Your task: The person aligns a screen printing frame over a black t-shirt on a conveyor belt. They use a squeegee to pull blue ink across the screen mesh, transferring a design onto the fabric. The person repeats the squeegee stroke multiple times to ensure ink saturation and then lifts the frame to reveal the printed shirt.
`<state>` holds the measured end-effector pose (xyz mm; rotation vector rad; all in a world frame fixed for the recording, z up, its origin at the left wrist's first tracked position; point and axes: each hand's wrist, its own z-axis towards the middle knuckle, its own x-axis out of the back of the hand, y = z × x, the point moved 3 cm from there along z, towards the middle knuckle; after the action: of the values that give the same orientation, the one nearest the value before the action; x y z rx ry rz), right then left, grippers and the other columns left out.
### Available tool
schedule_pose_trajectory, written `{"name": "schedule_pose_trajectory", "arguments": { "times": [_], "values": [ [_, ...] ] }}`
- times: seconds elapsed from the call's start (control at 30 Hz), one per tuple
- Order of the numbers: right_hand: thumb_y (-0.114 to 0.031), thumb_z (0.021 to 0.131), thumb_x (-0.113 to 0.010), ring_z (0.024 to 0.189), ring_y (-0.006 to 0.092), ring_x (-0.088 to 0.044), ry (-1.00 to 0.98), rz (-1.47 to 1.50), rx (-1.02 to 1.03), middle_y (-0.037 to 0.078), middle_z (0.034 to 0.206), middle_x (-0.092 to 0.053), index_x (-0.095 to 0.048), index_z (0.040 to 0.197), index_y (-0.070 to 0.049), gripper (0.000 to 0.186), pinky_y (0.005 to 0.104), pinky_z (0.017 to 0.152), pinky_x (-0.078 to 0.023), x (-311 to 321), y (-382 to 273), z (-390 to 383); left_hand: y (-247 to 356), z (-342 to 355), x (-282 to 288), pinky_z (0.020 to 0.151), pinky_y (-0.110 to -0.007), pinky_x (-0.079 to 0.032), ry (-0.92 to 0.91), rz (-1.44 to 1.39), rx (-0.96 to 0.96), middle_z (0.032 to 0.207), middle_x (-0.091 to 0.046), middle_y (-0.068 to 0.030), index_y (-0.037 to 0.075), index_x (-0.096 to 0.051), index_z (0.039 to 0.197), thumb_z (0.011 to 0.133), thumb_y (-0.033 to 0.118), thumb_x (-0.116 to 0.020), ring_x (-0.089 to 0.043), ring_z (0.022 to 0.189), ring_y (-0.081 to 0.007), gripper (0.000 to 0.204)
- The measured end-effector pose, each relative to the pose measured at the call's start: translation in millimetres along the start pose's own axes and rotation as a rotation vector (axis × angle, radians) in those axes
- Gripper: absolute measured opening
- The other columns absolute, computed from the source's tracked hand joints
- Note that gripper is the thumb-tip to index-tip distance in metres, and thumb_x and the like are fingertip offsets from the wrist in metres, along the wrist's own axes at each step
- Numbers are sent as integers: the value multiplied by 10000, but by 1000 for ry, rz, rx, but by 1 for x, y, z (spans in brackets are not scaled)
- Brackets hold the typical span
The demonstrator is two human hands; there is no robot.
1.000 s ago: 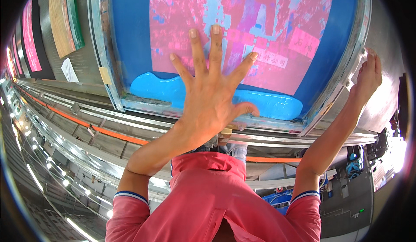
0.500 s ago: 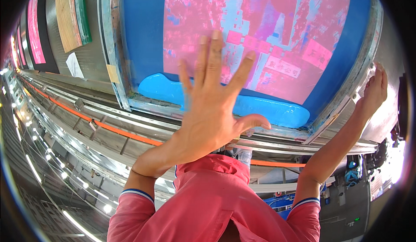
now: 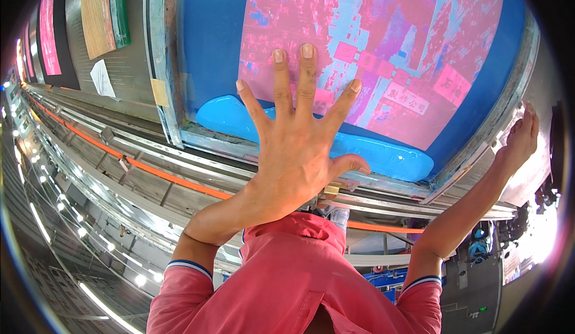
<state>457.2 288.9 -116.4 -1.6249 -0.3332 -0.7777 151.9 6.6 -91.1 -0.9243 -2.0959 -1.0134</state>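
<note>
A printing screen (image 3: pixel 211 52) with a metal frame (image 3: pixel 173 64) lies in front of me, its blue surface bearing a pink patterned area (image 3: pixel 287 11). Thick, glossy blue ink (image 3: pixel 383 154) pools along its near edge. Over that edge my left hand (image 3: pixel 296 130) is held palm down, fingers spread wide and holding nothing; whether it touches the screen I cannot tell. Beyond the frame's right side, my right hand (image 3: pixel 520 137) has its fingers bent close together beside a pale, shiny sheet (image 3: pixel 530 169). What they grip, if anything, is not clear.
Left of the frame, a dark table (image 3: pixel 135 79) holds a wood-and-green squeegee (image 3: pixel 99 17), a white paper scrap (image 3: pixel 102 79) and a pink printed strip (image 3: pixel 49 32). Metal rails (image 3: pixel 197 165) and an orange bar (image 3: pixel 150 175) run between the table and me.
The screen and table have shifted slightly rightward in view. My left hand's fingers, blurred earlier, now look sharp and still spread. My right hand's fingers have bent further and lowered a little.
</note>
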Motion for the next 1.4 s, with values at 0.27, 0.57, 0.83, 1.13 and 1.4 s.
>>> {"name": "schedule_pose_trajectory", "arguments": {
  "times": [0.27, 0.57, 0.83, 1.13, 1.4],
  "values": [
    [-248, 961, -676, 550, -4, -269, 19, -36, -25, -104, 626, -338, -764, 1071, -121, 190, 211, 489, -158, -2, -4, -3, 2, 0, 2, 972, -884, -160, 42, 1, -27, 1638, -99, -320, 272, -467, 1514, 626, 658, -795, -109, 1486, -570, 1023],
    [-260, 981, -642, 548, -2, -256, 10, -65, -37, -106, 627, -314, -760, 1078, -120, 207, 211, 486, -161, 0, -3, -4, 2, 0, 4, 964, -889, -150, 18, 12, -18, 1633, -103, -327, 269, -479, 1506, 630, 639, -804, -103, 1487, -571, 1005],
    [-288, 989, -627, 554, -10, -264, -19, -73, -28, -113, 632, -333, -755, 1088, -142, 217, 199, 490, -179, 1, -1, -4, 0, 3, 30, 1044, -835, -91, -38, -93, 13, 1646, -139, -279, 190, -455, 1528, 630, 789, -727, -81, 1493, -566, 1113],
    [-258, 1006, -612, 565, -13, -262, -16, -64, -28, -121, 632, -330, -752, 1050, -119, 202, 200, 500, -189, -2, -7, -9, 2, 72, 47, 991, -873, -147, 221, -32, -52, 1651, -124, -270, 236, -527, 1479, 608, 740, -768, -75, 1472, -605, 1035],
    [-267, 1017, -587, 575, -8, -259, -10, -147, -21, -110, 640, -343, -735, 1065, -87, 238, 212, 506, -188, -3, -19, -18, 20, 117, 51, 989, -886, -152, 293, -72, -70, 1668, -50, -249, 287, -499, 1493, 546, 654, -856, -54, 1472, -609, 1076]
  ]
}}
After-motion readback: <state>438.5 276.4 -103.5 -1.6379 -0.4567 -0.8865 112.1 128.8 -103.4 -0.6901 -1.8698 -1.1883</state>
